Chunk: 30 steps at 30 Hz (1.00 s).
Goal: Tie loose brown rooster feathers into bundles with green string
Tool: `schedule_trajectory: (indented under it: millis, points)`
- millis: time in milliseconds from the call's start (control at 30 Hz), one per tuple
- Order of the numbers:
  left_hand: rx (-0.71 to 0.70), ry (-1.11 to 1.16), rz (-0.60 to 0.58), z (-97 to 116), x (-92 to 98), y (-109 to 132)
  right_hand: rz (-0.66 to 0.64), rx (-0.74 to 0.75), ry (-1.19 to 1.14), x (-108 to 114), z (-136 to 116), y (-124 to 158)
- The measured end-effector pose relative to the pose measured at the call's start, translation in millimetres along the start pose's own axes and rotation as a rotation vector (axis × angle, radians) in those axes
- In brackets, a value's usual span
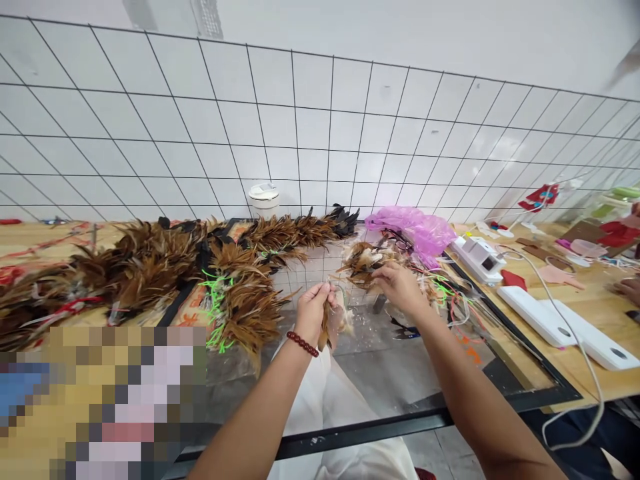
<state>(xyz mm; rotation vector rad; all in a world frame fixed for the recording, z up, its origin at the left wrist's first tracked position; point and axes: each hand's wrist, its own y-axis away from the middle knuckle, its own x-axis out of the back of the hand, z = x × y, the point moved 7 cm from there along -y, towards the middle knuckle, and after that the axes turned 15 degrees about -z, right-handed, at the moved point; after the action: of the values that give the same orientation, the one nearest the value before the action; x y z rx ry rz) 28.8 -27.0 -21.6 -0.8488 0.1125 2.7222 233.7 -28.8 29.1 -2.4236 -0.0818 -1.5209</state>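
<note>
My left hand point(316, 308), with a dark red bead bracelet point(303, 343) at the wrist, is closed in a pinch on a small bunch of brown feathers point(326, 323) above the glass tabletop. To its right, my right hand point(397, 287) reaches into a loose pile of brown and cream feathers point(364, 261); its fingers are bent at the pile's edge, and whether they grip a feather is hidden. Left of my hands lies a thick bundle of brown feathers point(250, 290) with bright green ties point(215, 303).
Long feather bundles point(145, 257) cover the left side. A white lidded cup point(264, 200) stands by the wire grid point(313, 127). A pink plastic bag point(410, 230), power strip point(477, 259), white power banks point(565, 327) and cable point(575, 333) lie right. Another person's hand point(627, 290) shows far right.
</note>
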Motion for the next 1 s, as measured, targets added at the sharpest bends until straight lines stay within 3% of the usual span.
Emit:
schedule_trajectory:
  millis: [133,267,467,667,833,1000]
  points:
    - [0.020,0.047,-0.006,-1,-0.2,0,-0.110,0.015,0.236,-26,-15,0]
    - [0.036,0.062,-0.004,-2,0.7,0,-0.059,0.023,0.352,-31,-23,1]
    - [0.076,0.064,-0.073,-11,-0.9,-3,0.183,0.365,0.092,-11,-56,17]
    - [0.053,0.080,-0.089,-13,-0.2,-4,0.099,0.543,0.208,-21,-83,26]
    - [0.005,0.146,0.034,-7,7.0,-3,0.002,0.338,0.379,-20,-63,14]
    - [-0.003,0.159,0.083,-6,9.8,-2,0.029,0.079,0.378,-15,-34,7]
